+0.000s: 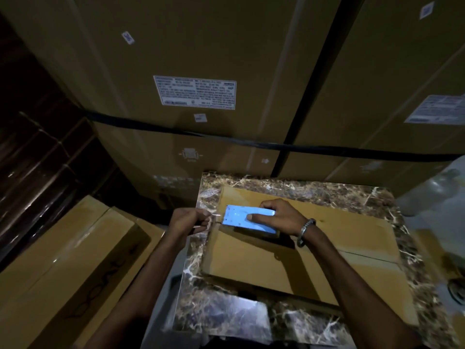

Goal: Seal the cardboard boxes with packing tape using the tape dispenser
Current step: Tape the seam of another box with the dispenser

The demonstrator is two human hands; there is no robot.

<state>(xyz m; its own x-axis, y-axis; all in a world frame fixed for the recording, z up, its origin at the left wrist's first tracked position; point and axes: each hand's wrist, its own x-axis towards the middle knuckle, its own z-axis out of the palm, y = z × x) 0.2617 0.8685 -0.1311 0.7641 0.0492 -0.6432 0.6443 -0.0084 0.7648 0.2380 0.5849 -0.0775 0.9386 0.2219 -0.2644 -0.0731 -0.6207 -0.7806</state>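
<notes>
Your right hand [274, 217] lies over the pale blue tape dispenser [247, 219], fingers curled round its far edge and thumb pressed on its top face, holding it down on the flat cardboard box [289, 255] that sits on the marble-patterned worktop [251, 321]. Your left hand [186, 221] is just off the box's left edge, its fingers pinched together on what looks like the free end of the clear tape [214, 217] drawn out from the dispenser's left end; the strip is thin and glinting, so exactly how much is out is hard to tell. You appear to be at the start of a strip, with the box's seam not yet visibly taped. The risk from here is mostly in that loose end: if you let the tension drop, the tape may fold back and stick to itself or to your fingers, and in this dim light you may not notice until it is down. Pull at an angle and the strip could run off the seam or wrinkle. The box is light and lies loose on a polished surface, so a hard tug might slide it toward the left edge. Larger stacked cartons [193, 59] stand close behind.
</notes>
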